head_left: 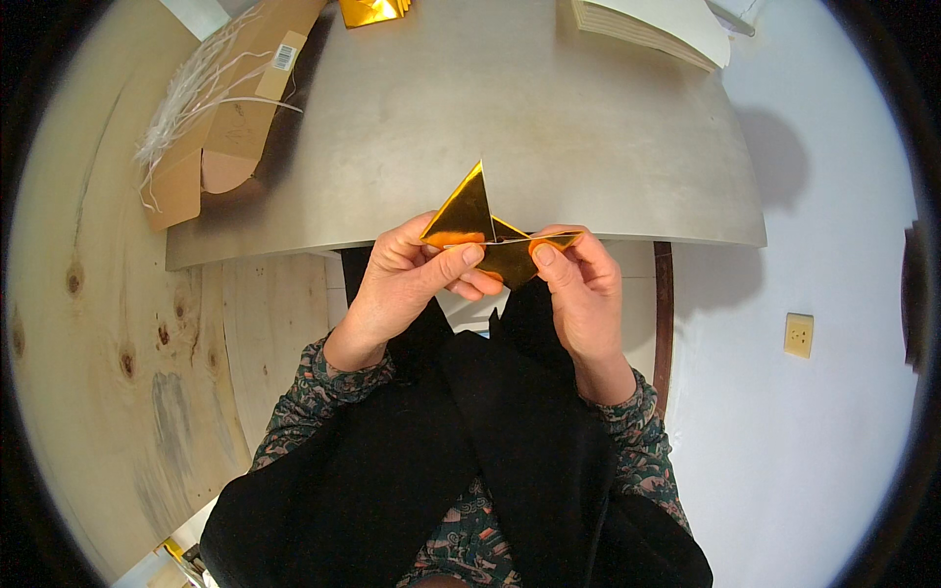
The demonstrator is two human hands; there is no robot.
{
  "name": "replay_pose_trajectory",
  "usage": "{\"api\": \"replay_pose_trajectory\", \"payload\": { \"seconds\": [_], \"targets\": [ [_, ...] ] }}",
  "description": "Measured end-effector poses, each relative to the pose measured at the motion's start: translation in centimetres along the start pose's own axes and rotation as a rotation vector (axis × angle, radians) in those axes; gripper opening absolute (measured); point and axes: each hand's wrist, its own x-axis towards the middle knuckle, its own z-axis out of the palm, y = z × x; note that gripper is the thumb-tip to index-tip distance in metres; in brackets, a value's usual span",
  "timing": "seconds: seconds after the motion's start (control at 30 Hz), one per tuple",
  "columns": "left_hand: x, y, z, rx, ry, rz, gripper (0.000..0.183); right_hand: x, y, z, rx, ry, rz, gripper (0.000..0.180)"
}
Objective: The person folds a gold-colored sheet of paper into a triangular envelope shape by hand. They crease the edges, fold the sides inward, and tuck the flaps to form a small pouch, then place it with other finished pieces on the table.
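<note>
A partly folded sheet of shiny gold foil paper (462, 207) is held between both hands, just off the near edge of the table. One triangular flap points up and away from me, and other folded parts run to the right and down. My left hand (412, 272) pinches the left side, its thumb on top along a crease and fingers beneath. My right hand (581, 283) grips the right end between thumb and fingers. The paper's underside and some of my fingertips are hidden.
A grey table (514, 132) spans the area ahead. On its left lie an opened cardboard box (239, 125) and white shredded strips (184, 103). Folded gold foil pieces (373, 10) sit at the far edge, a paper stack (654, 29) at far right. A white wall (823, 441) carries a socket (798, 335).
</note>
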Motion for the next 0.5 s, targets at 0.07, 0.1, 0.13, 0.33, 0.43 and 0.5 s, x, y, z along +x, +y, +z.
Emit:
{"api": "replay_pose_trajectory", "payload": {
  "seconds": [0.07,0.1,0.13,0.33,0.43,0.5],
  "targets": [
    [0.02,-0.03,-0.01,-0.003,-0.001,0.004,0.021,0.02,-0.01,-0.07,0.008,-0.001,0.014,0.020],
    [0.06,-0.04,-0.01,-0.002,-0.002,0.005,0.021,0.01,-0.01,-0.09,0.010,0.002,0.024,0.020],
    [0.08,-0.04,0.00,0.000,-0.003,0.007,0.021,0.01,-0.02,-0.11,0.012,0.006,0.034,0.020],
    [0.00,0.08,0.19,0.028,0.021,0.001,0.022,0.19,0.07,-0.14,0.071,0.024,0.048,0.018],
    [0.02,0.13,0.18,0.024,0.022,-0.005,0.022,0.24,0.08,-0.27,0.108,0.030,0.059,0.018],
    [0.04,0.11,0.15,0.021,0.015,-0.003,0.022,0.23,0.12,-0.32,0.087,0.030,0.052,0.017]
  ]
}}
